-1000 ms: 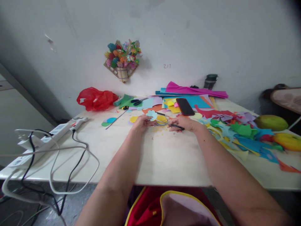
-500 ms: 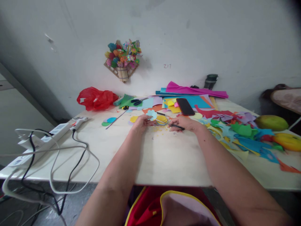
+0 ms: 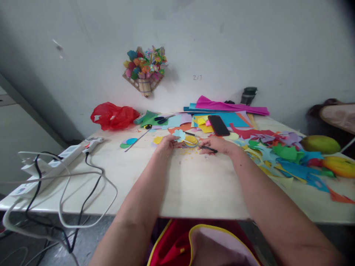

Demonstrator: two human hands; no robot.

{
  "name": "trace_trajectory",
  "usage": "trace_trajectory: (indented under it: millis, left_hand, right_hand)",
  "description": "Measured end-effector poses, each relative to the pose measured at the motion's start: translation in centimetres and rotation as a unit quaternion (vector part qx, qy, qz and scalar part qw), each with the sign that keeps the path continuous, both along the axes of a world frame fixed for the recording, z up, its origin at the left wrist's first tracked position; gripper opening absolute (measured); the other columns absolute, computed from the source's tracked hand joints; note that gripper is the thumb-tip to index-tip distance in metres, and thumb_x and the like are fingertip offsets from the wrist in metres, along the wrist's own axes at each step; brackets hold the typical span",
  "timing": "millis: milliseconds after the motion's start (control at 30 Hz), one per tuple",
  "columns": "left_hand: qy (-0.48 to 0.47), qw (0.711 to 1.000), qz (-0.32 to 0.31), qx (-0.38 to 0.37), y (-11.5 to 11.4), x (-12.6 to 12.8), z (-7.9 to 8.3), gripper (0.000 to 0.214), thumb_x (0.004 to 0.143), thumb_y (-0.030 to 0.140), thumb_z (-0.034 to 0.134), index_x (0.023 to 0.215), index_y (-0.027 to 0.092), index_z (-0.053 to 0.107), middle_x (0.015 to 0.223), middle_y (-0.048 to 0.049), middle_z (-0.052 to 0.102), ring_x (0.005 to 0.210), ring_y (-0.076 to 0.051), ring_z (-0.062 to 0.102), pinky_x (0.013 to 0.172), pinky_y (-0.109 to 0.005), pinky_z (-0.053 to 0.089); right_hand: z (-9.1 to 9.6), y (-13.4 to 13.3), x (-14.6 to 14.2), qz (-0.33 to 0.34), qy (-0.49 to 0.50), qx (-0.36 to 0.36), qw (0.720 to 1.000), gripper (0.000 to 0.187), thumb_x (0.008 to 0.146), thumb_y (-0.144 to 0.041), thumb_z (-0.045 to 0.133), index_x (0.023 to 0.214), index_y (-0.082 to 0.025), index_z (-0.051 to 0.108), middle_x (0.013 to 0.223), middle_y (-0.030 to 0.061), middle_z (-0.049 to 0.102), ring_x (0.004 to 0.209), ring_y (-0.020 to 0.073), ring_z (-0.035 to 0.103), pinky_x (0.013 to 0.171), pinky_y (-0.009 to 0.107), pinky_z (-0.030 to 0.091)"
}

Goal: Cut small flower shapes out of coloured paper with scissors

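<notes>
My left hand (image 3: 167,145) pinches a small light-blue paper flower (image 3: 179,135) between thumb and fingers. Its scalloped edge faces away from me. In my right hand (image 3: 215,145) is a slim pair of scissors with a black handle (image 3: 208,149); their silver end points left and reaches the flower's lower edge. Whether the blades are apart is too small to tell. Yellow paper rounds (image 3: 190,140) lie just behind the silver end. Tiny paper scraps (image 3: 190,151) are scattered on the table below both hands. A dark, thin tool (image 3: 190,133) rests beyond them.
A phone (image 3: 219,125) lies on coloured sheets behind my right hand. Paper offcuts (image 3: 288,155) heap up at the right, by yellow fruit (image 3: 338,166). Black-handled scissors (image 3: 163,119) and a red plastic bag (image 3: 113,116) are at the back. Cables and a power strip (image 3: 66,157) occupy the left.
Both hands stay nearly where they were, still holding the paper flower and the scissors. The scraps beneath them look slightly shifted.
</notes>
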State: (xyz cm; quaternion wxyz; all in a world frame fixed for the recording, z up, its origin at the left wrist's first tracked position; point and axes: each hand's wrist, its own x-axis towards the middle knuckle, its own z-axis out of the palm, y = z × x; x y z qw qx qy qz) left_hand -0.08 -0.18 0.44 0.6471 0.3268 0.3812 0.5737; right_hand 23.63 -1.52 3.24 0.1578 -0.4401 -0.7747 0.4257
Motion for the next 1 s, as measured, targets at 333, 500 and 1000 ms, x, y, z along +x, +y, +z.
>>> trace_trajectory:
  millis: [333,500,1000]
  left_hand:
    - [-0.003,1.0,0.0,-0.004,0.14,-0.06,-0.06,0.021,0.059,0.003,0.061,0.079,0.011,0.062,0.073,-0.0053,0.071,0.063,-0.021,0.07,0.062,-0.03,0.059]
    - [-0.007,1.0,-0.001,-0.004,0.12,-0.01,-0.05,0.022,0.06,0.003,0.061,0.08,0.011,0.062,0.075,-0.0056,0.072,0.065,-0.021,0.07,0.064,-0.031,0.059]
    - [0.002,1.0,0.01,-0.008,-0.01,0.13,0.11,0.023,0.059,0.002,0.062,0.081,0.01,0.061,0.073,-0.0056,0.071,0.063,-0.02,0.07,0.064,-0.03,0.058]
  right_hand:
    - [0.12,-0.12,-0.06,0.0,0.005,-0.003,1.0,0.048,0.06,-0.049,0.077,0.091,-0.012,0.07,0.048,-0.0063,0.048,0.044,0.0069,0.04,0.048,0.023,0.032]
    - [0.28,-0.25,-0.13,0.002,0.006,0.004,1.0,0.048,0.06,-0.049,0.077,0.09,-0.011,0.07,0.046,-0.0068,0.047,0.043,0.0071,0.04,0.049,0.024,0.033]
    - [0.56,-0.48,-0.34,-0.009,0.012,-0.001,1.0,0.041,0.061,-0.045,0.077,0.085,-0.012,0.07,0.047,-0.0066,0.047,0.039,0.0055,0.039,0.042,0.022,0.032]
